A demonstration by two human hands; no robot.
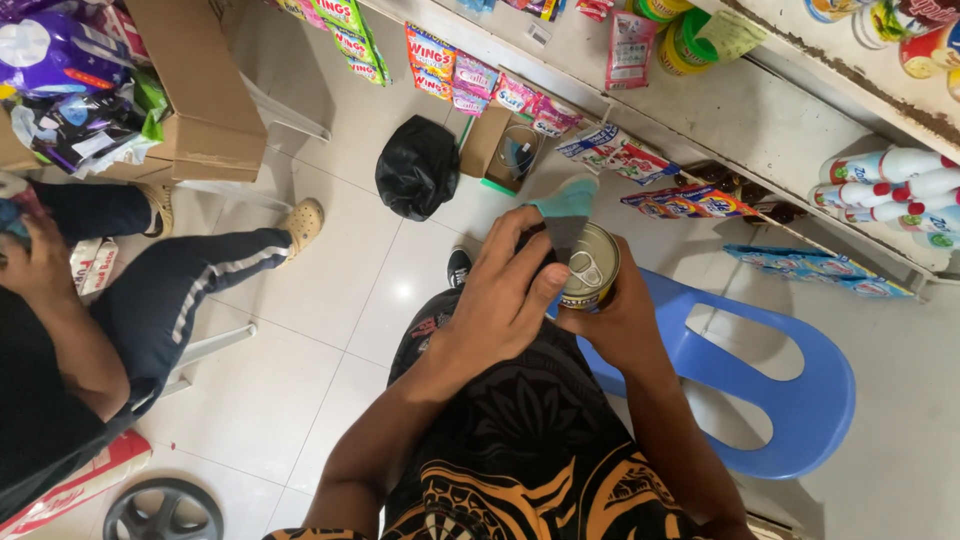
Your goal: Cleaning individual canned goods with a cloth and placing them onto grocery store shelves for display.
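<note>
Gripping one tin can point(590, 265) with a ring-pull lid, the right hand point(618, 318) wraps its fingers round the can's side and holds it out over the knees, just in front of the one blue plastic chair point(790, 400). The left hand point(505, 295) lies across the can's near edge, its fingers curled on a teal cloth point(565, 205) pressed against the lid. Two hands at work, then, on one can and one cloth. On the white tiled floor point(340, 290) beyond sits one black bag point(417, 172) beside one small open cardboard box point(500, 150). To the left a second person sits in dark striped trousers point(190, 290), one beige clog point(300, 222) showing. White bottles with red caps point(890, 185) lie stacked on the shelf at right; I cannot count them surely.
</note>
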